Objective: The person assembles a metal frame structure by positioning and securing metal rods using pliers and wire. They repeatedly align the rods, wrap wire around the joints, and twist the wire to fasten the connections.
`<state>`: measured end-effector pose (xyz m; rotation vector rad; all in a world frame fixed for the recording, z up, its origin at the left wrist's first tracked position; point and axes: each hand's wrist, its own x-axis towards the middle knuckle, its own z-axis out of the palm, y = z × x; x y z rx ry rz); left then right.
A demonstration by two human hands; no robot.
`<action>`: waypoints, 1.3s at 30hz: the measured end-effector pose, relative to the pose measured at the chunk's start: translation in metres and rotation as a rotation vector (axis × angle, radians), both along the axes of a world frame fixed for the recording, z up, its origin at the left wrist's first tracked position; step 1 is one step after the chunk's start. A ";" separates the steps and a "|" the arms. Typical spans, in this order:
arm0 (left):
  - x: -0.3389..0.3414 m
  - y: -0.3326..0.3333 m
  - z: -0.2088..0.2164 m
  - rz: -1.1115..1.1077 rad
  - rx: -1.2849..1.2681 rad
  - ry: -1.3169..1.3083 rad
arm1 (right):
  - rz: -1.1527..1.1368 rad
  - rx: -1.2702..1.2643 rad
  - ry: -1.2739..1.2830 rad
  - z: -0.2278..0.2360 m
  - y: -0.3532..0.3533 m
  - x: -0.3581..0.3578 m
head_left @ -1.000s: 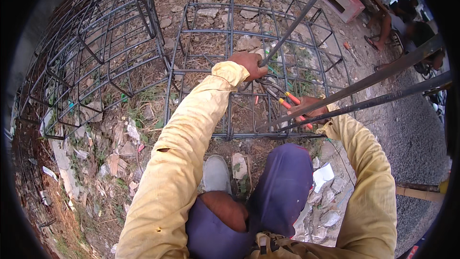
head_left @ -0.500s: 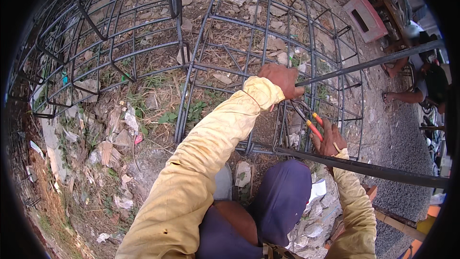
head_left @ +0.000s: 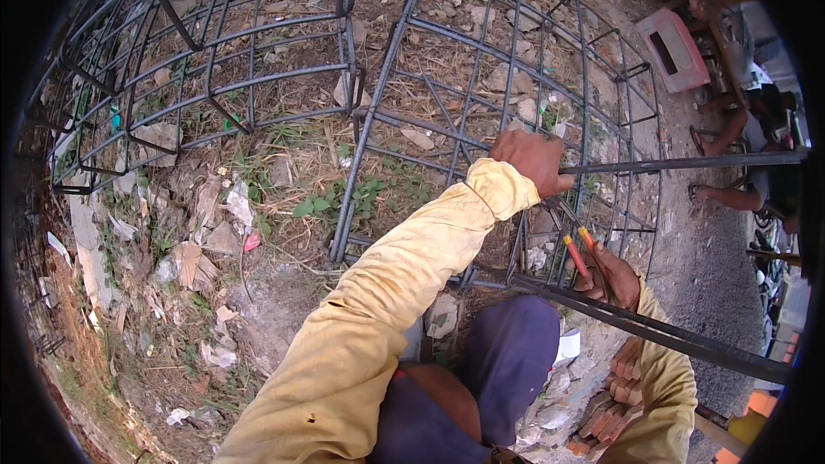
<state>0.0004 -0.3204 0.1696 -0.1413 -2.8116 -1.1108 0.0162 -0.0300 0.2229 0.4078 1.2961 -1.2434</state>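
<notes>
My left hand point(head_left: 528, 161) is closed around the near end of a long dark steel bar point(head_left: 687, 163), at the edge of a rebar cage point(head_left: 494, 47). In my right hand point(head_left: 620, 279) are pincers point(head_left: 577, 256) with red-and-orange handles, held a little apart. Their metal jaws point up toward the cage bars just below my left hand; what lies between the jaws is too small to make out. A second long bar point(head_left: 670, 331) runs past below my right hand toward the right.
Another rebar cage point(head_left: 215, 77) stands at the upper left. Rubble, dry grass and stones cover the ground. Broken red bricks point(head_left: 606, 408) lie near my right forearm. A pink block-shaped object point(head_left: 673, 50) and a seated person's legs point(head_left: 726, 129) are at the right.
The view has shifted, so the cages sit further right. My right hand has turned on the pincers, whose handles point more steeply down. Both long bars tilt lower at their right ends.
</notes>
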 end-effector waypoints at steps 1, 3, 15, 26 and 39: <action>0.002 0.002 -0.002 0.025 0.039 0.010 | -0.013 -0.037 -0.089 0.002 -0.001 -0.007; 0.011 0.012 -0.005 0.075 0.140 0.047 | 0.183 0.168 0.140 0.019 -0.003 -0.018; 0.111 0.015 0.011 0.063 0.343 0.233 | 0.516 0.392 0.357 0.032 -0.043 -0.029; 0.145 0.039 0.012 -0.258 0.812 -0.152 | 0.594 0.418 0.599 0.016 -0.017 -0.020; 0.137 0.044 0.006 -0.161 0.984 -0.347 | 0.488 0.348 0.682 0.023 -0.019 -0.015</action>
